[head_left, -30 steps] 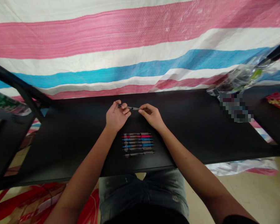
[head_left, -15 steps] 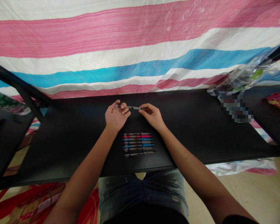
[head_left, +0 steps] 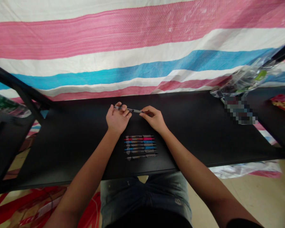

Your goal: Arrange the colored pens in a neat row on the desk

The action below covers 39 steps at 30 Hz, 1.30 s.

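Note:
A slim dark-and-grey pen is held above the black table, roughly level between both hands. My left hand is palm up, its fingers curled around the pen's left end. At the other end, my right hand pinches the tip between thumb and fingers. Closer to me lies a row of several pens side by side, grey, red and blue, pointing right. One grey-black pen sits slightly apart at the near end of that row.
Behind the table hangs a striped tarp. A clear plastic bag and a pixelated phone-like object lie at the right. Black metal frame bars rise at the left. Below the left edge are red bags.
Both hands have shifted very slightly left with the pen. The pen is tilted a little more, its left end higher. The row on the table is unchanged.

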{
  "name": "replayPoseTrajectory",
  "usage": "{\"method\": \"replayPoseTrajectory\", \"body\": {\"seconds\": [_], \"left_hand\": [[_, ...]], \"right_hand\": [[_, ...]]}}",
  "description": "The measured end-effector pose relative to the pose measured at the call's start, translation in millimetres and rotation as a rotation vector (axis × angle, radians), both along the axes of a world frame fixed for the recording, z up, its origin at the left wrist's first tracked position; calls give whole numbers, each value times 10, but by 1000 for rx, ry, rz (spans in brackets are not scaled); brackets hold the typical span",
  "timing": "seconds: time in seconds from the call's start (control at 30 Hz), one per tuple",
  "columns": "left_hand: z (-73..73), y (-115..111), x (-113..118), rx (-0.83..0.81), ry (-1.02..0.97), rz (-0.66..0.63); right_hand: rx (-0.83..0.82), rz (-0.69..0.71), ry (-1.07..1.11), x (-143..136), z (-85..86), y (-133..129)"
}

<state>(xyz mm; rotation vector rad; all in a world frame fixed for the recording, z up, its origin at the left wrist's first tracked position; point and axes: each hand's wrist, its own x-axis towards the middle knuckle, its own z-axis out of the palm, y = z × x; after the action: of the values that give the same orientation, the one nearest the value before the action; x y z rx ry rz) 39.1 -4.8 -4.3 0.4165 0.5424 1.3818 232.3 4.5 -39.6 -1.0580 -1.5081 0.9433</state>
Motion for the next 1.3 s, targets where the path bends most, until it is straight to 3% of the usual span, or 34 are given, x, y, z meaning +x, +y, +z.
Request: {"method": "replayPoseTrajectory", "body": {"seconds": [0.27, 1.3], "left_hand": [[43, -32, 6, -6, -28, -106], [60, -36, 16, -28, -40, -49]], "right_hand": [[29, 10, 13, 14, 17, -9], [23, 30, 0, -13, 45, -26]]}}
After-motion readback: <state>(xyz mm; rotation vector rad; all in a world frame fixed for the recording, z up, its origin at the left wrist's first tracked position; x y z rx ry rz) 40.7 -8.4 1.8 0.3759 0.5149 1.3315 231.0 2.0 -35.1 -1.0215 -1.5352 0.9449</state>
